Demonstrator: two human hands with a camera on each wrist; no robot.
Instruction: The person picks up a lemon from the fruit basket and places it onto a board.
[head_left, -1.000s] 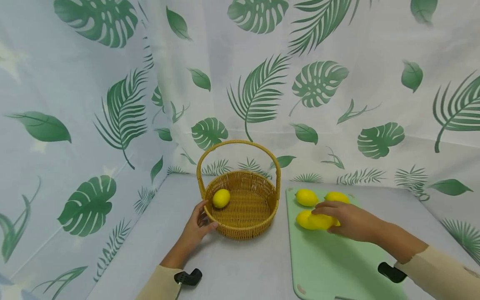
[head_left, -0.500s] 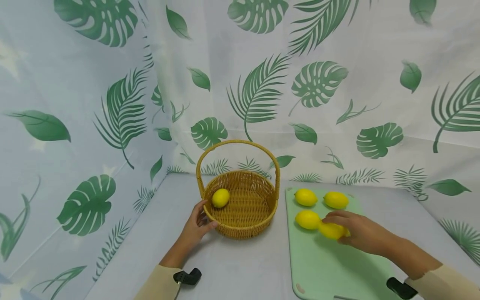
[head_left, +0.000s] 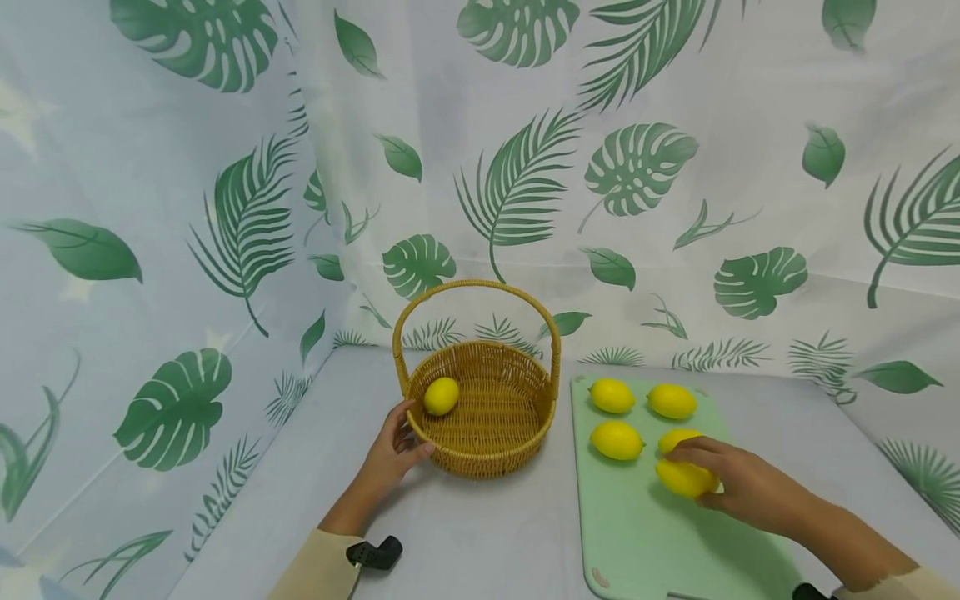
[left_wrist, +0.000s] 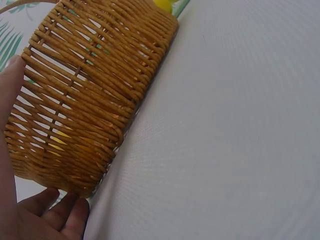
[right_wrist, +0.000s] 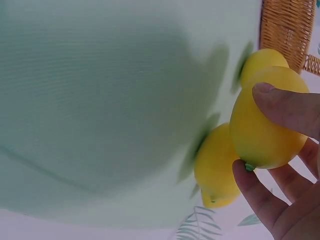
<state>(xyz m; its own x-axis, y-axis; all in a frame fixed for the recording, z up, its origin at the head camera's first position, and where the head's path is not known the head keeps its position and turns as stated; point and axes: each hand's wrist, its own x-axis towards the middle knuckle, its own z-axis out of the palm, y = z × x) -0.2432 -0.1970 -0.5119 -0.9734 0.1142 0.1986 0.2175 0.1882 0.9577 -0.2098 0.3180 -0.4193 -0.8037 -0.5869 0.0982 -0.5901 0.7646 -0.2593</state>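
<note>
My left hand (head_left: pixel 393 454) holds the left side of a wicker basket (head_left: pixel 480 467), its thumb near the front and the other fingers round the outer wall. In the left wrist view, the fingertips curl against the woven side of the basket (left_wrist: pixel 90 100). One lemon (head_left: pixel 442 396) lies inside, at the left. My right hand (head_left: pixel 742 487) pinches another lemon (right_wrist: pixel 267 125) between thumb and fingers, above a pale green cutting board (head_left: pixel 637 533). Several lemons rest on the board in two rows, among them a back-left lemon (head_left: pixel 612 396) and a front-left lemon (head_left: pixel 617 440). The held lemon partly hides the front-right lemon (head_left: pixel 677 438).
The basket's tall arched handle (head_left: pixel 476 284) stands upright. A white table (head_left: pixel 480 542) carries basket and board, with a gap between them. Leaf-patterned curtains (head_left: pixel 517 217) close off the back and left sides.
My right hand has moved right and toward me with its lemon, away from the front-left lemon, so the front-right lemon now shows behind it. The left hand and basket stay put.
</note>
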